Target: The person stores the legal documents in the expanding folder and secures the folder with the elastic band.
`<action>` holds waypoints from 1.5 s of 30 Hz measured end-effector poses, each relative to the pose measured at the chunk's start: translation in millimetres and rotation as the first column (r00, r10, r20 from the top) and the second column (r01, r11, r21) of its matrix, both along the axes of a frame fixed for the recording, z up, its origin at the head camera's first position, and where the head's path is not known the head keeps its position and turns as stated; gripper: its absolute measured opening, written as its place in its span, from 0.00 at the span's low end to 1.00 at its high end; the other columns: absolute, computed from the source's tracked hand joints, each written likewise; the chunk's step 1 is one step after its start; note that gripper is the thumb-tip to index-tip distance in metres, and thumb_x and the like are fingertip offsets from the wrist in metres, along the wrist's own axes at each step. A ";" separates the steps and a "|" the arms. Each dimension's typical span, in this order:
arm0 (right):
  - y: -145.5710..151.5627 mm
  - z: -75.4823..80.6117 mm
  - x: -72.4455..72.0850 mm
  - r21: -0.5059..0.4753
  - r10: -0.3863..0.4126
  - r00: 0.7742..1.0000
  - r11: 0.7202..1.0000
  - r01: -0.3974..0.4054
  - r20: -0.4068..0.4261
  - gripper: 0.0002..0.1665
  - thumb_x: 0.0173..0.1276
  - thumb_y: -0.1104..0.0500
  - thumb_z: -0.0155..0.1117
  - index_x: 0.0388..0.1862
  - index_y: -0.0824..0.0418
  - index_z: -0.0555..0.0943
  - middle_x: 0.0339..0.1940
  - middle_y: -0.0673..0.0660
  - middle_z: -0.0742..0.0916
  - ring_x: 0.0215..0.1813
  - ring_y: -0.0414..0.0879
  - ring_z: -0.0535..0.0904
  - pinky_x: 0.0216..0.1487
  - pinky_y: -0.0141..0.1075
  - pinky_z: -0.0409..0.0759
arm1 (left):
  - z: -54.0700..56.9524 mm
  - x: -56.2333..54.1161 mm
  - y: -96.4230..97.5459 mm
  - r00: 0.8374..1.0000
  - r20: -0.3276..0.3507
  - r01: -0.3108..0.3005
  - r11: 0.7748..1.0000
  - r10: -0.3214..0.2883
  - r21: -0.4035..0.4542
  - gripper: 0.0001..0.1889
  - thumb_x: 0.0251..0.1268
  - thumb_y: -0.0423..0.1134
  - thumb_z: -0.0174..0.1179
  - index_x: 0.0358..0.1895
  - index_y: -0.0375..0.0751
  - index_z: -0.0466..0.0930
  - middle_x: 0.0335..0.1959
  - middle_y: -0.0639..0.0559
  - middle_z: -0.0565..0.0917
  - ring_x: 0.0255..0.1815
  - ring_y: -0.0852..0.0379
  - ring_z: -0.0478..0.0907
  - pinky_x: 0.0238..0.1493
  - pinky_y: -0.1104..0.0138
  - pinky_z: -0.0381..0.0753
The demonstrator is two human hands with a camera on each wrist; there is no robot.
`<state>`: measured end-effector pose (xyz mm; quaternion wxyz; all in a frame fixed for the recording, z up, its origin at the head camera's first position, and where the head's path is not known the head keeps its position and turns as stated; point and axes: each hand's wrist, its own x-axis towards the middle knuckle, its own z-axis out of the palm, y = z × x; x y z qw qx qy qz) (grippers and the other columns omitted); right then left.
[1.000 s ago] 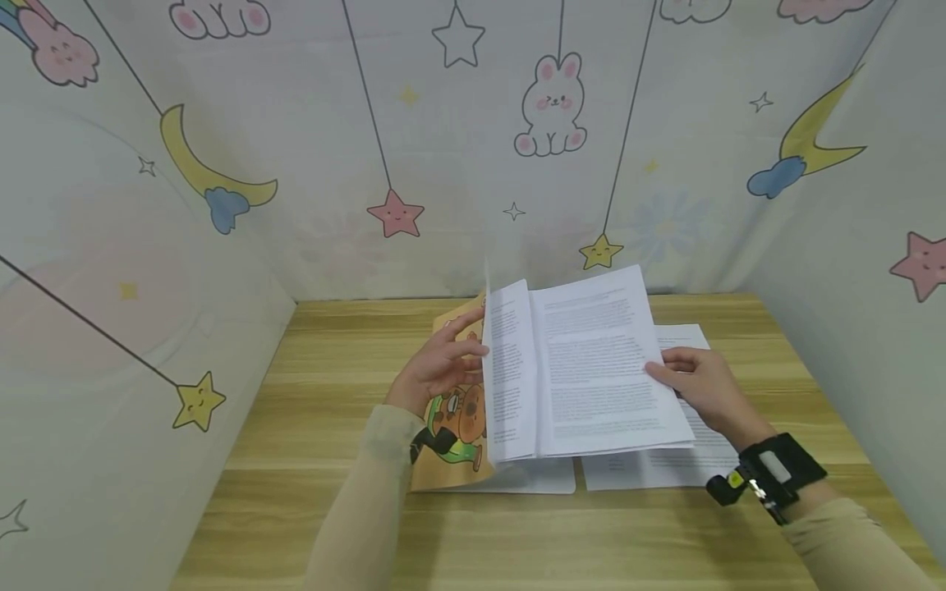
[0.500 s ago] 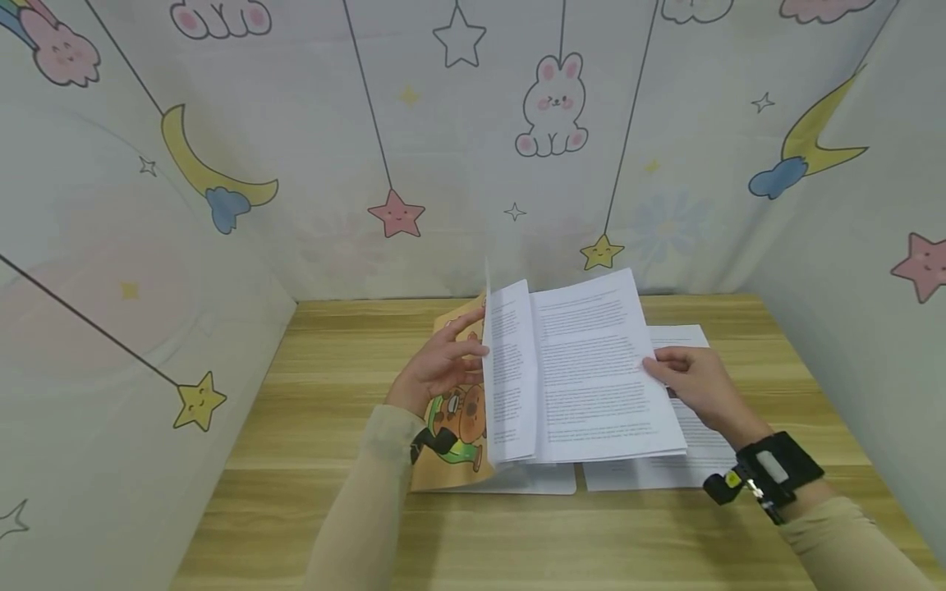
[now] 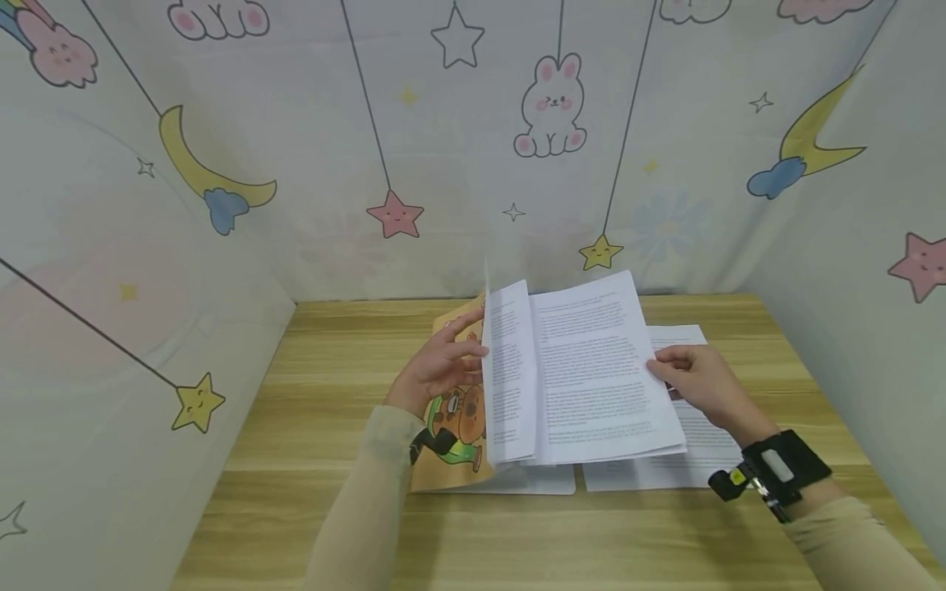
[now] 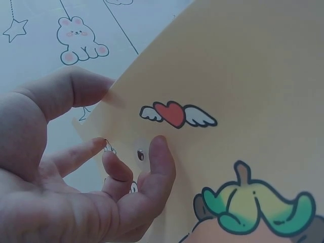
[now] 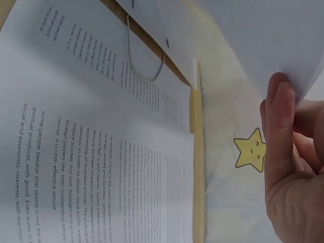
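A folder cover [image 3: 452, 419] with orange cartoon print stands tilted up at the middle of the table. My left hand [image 3: 436, 369] rests its spread fingers against the printed side; the left wrist view shows a winged heart [image 4: 172, 115] beside them. Printed sheets [image 3: 591, 369] fan out to the right of the cover, raised at a slant. Their right edge is pinched between thumb and fingers of my right hand [image 3: 691, 377]. Beneath them lie more printed pages [image 5: 91, 152], and a thin pale curved strip [image 5: 132, 55] loops near the sheets' holed edge.
Another printed sheet [image 3: 702, 460] lies flat on the wooden table [image 3: 517, 542] under my right hand. A white page corner [image 3: 539, 478] shows below the folder. Cartoon-patterned cloth walls [image 3: 458, 148] close in the back and both sides.
My right hand has shifted slightly left, then a little back right, and the raised sheets' right edge has come down and left a bit. The left hand and cover hold still.
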<state>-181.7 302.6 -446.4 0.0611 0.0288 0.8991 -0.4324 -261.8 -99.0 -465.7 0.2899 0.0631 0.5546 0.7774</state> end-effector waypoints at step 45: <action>-25.2 -5.1 -8.3 -0.027 0.016 0.998 0.999 -0.017 -0.064 0.21 0.79 0.57 0.65 0.60 0.72 0.83 0.48 0.67 0.90 0.39 0.49 0.87 0.38 0.33 0.86 | 3.4 1.6 0.3 1.000 -0.001 0.028 1.000 -0.028 0.004 0.42 0.71 0.26 0.58 0.84 0.60 0.57 0.75 0.30 0.66 0.56 0.35 0.78 0.49 0.53 0.83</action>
